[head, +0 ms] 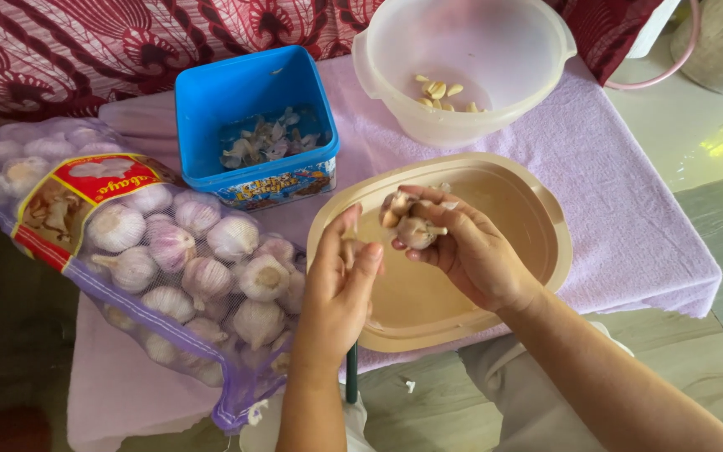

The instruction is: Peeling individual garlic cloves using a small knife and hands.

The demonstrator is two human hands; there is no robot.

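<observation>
- The right hand (462, 251) held a broken white garlic bulb with purplish skin (409, 223) above the round tan plastic lid (537, 213); its fingers (428, 201) were curled closed around the cloves.
- The left hand (340, 289) hovered just left of the bulb, over the lid's left rim, fingers narrow and pinched on something small that could not be made out; a dark green handle (351, 377) showed below the palm.
- The lid rested on a lilac towel covering the bench (629, 209).
- Far from it stood a translucent white plastic bowl (537, 79) with peeled cloves (441, 92) inside.
- To the far left sat a square blue plastic tub (211, 100) holding papery garlic skins (268, 141).
- At the left lay a purple mesh sack of whole garlic bulbs (169, 259).
</observation>
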